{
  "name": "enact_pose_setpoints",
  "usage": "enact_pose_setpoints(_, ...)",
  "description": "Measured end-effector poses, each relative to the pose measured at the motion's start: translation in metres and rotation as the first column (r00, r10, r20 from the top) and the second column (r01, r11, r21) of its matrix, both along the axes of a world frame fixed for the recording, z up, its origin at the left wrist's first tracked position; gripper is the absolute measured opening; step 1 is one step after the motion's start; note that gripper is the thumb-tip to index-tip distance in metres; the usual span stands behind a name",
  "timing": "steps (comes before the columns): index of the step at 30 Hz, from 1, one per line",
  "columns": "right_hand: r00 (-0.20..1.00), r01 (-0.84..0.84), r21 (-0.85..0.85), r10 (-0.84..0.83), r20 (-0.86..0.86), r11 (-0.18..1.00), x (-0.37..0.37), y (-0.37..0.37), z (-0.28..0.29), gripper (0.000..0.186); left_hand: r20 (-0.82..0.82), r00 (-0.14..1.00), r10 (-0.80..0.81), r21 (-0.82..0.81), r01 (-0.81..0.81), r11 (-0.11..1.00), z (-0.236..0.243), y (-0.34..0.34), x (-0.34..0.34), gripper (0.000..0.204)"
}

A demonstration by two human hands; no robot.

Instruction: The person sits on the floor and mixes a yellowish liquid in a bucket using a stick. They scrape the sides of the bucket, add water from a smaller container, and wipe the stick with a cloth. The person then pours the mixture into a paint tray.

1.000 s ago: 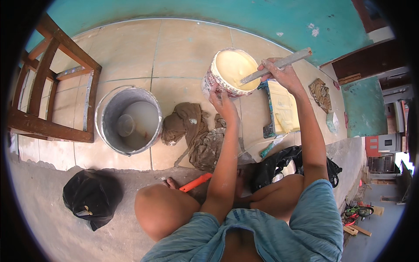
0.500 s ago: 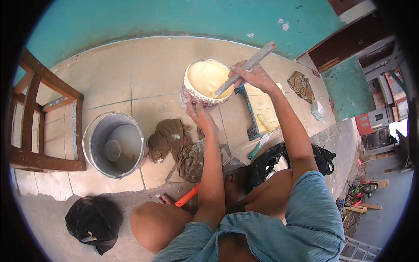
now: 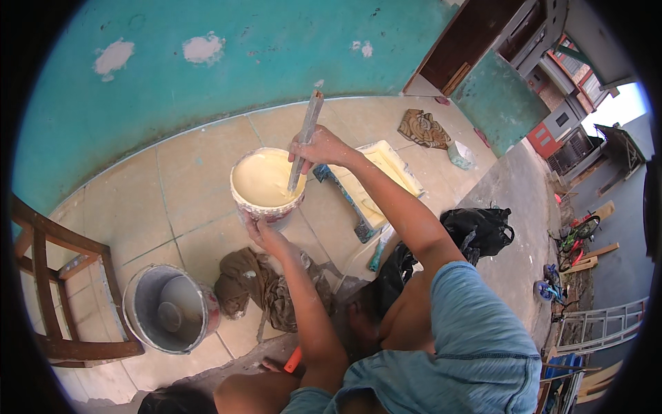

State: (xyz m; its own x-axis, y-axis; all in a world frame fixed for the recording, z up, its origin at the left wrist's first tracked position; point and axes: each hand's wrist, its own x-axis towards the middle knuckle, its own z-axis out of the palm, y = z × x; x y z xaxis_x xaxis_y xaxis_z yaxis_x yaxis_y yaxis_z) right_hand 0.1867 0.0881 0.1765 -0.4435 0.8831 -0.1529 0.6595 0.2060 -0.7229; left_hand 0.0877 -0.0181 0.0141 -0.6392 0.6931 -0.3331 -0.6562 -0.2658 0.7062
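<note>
A paint bucket [image 3: 249,215] full of pale yellow paint [image 3: 258,181] stands on the tiles in front of me, its rim crusted with drips. My left hand [image 3: 267,236] holds its near side low down, the fingertips partly hidden against the wall of the bucket. In my right hand [image 3: 323,147] is a flat, grey-stained wooden stick [image 3: 310,119], gripped around its middle. The stick stands steeply, its lower end dipped in the paint near the right side. Just right of the bucket lies a paint tray [image 3: 387,165] coated with the same yellow.
On the left are a grey bucket [image 3: 143,293] with cloudy water and a brown wooden chair [image 3: 41,276]. A dirty brown cloth [image 3: 238,279] lies between the buckets and me. A black plastic bag [image 3: 483,231] sits on the right. Behind rises a turquoise wall [image 3: 158,90] with white patches.
My view has swung, so the bucket sits lower and further left and more wall shows. The stick has gone from slanting right to nearly upright. Both hands keep their hold.
</note>
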Motion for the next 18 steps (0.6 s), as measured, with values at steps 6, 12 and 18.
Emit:
enact_pose_setpoints(6,0.969,-0.024,0.144,0.058,-0.239,0.989,-0.019,-0.002,-0.034,0.031,-0.031,0.998,0.055,0.023,-0.054,0.998,0.007,-0.003,0.009,0.054)
enact_pose_setpoints(12,0.991,0.000,0.263,-0.036,0.132,0.965,-0.006,-0.001,-0.010,0.029,-0.010,1.000,0.020,0.018,-0.020,1.000,-0.006,-0.002,0.002,0.045)
enact_pose_setpoints(18,0.985,0.022,0.046,-0.014,-0.173,0.999,-0.008,-0.014,-0.015,0.029,-0.103,0.987,0.126,-0.121,-0.138,0.983,-0.016,-0.003,0.022,0.063)
